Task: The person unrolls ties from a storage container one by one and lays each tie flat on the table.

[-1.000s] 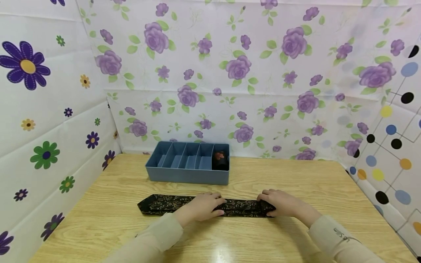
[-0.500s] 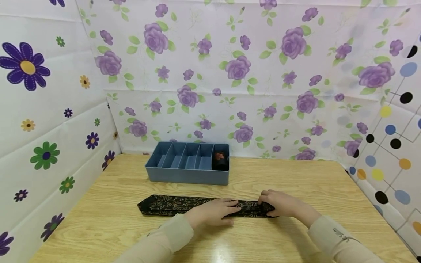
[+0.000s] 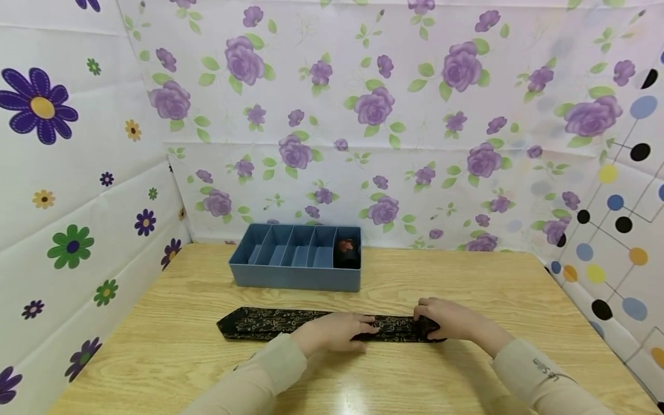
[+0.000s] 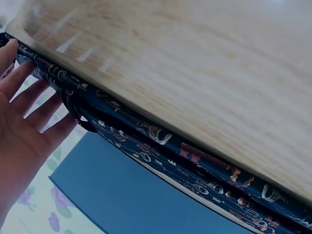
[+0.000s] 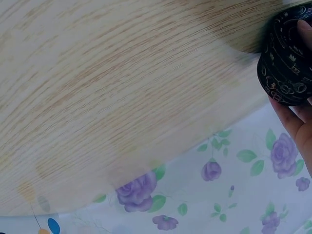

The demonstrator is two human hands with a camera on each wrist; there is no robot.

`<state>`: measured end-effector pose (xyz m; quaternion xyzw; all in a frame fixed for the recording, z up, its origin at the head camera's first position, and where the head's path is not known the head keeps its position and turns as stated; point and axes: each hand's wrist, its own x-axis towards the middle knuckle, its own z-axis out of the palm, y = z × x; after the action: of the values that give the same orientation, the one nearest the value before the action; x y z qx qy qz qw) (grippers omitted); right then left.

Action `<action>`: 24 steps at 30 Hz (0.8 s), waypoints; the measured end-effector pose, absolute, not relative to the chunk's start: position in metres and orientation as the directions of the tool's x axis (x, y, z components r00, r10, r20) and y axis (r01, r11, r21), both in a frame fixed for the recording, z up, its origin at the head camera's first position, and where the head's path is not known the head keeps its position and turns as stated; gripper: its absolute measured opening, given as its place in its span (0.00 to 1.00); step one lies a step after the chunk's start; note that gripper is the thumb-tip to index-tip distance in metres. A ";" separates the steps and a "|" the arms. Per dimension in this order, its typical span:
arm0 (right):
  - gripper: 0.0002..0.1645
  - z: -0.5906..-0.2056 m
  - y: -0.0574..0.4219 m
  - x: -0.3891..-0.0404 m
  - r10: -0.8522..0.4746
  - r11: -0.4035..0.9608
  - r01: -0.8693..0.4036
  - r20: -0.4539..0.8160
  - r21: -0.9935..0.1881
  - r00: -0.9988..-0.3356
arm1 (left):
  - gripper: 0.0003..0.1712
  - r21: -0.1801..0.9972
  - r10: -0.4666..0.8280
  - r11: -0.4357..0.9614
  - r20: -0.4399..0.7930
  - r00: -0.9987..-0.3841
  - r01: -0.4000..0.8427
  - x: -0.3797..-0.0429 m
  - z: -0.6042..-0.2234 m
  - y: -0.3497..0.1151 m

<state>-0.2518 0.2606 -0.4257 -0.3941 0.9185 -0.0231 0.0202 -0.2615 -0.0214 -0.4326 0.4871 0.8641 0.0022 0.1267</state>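
A black necktie (image 3: 275,321) with a small gold pattern stretches sideways across the table, its pointed wide end at the left. My left hand (image 3: 336,333) lies over its middle, fingers extended across the cloth. In the left wrist view those fingers (image 4: 41,107) are spread against the tie, near a narrow loop (image 4: 73,109) on its back. At the right end, my right hand (image 3: 450,320) grips a rolled-up part of the tie. The right wrist view shows this thick roll (image 5: 287,66) held between thumb and fingers; part of it is cut off by the frame edge.
Behind the tie stands a blue-grey divided box (image 3: 295,278). Its rightmost compartment holds a dark rolled item (image 3: 346,251) with a reddish motif. Flower-patterned cloth (image 3: 321,173) hangs behind the wooden table (image 3: 441,276).
My left hand has slid right along the tie, then stayed near there. The right hand, with the rolled end, has shifted slightly to the right.
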 end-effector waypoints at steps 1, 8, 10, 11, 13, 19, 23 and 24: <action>0.19 -0.425 0.261 -0.251 -0.721 0.692 -0.719 -0.024 -0.059 -0.692 | 0.29 0.127 0.842 0.526 -0.215 -0.495 0.841 -0.262 -0.432 -0.021; 0.22 -0.424 0.262 -0.249 -0.695 0.719 -0.690 -0.059 -0.084 -0.716 | 0.28 0.135 0.839 0.532 -0.218 -0.499 0.836 -0.262 -0.432 -0.020; 0.24 -0.423 0.263 -0.249 -0.700 0.714 -0.695 -0.057 -0.084 -0.712 | 0.28 0.137 0.837 0.535 -0.222 -0.501 0.834 -0.262 -0.432 -0.020; 0.24 -0.423 0.264 -0.249 -0.701 0.713 -0.696 -0.058 -0.082 -0.711 | 0.28 0.136 0.836 0.535 -0.223 -0.501 0.834 -0.262 -0.432 -0.019; 0.25 -0.424 0.266 -0.249 -0.703 0.712 -0.698 -0.064 -0.082 -0.709 | 0.28 0.130 0.836 0.536 -0.225 -0.501 0.834 -0.262 -0.432 -0.019; 0.24 -0.423 0.271 -0.249 -0.695 0.719 -0.688 -0.090 -0.098 -0.713 | 0.28 0.125 0.839 0.530 -0.226 -0.496 0.839 -0.261 -0.430 -0.018; 0.26 -0.423 0.272 -0.249 -0.693 0.721 -0.685 -0.094 -0.101 -0.715 | 0.27 0.135 0.840 0.530 -0.222 -0.495 0.837 -0.261 -0.428 -0.018; 0.26 -0.423 0.273 -0.249 -0.695 0.719 -0.687 -0.095 -0.101 -0.713 | 0.27 0.136 0.840 0.529 -0.220 -0.495 0.838 -0.261 -0.429 -0.018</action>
<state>-0.2488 0.2726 -0.4226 -0.3735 0.9250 -0.0292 0.0632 -0.2610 -0.0176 -0.4286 0.4851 0.8646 0.0052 0.1303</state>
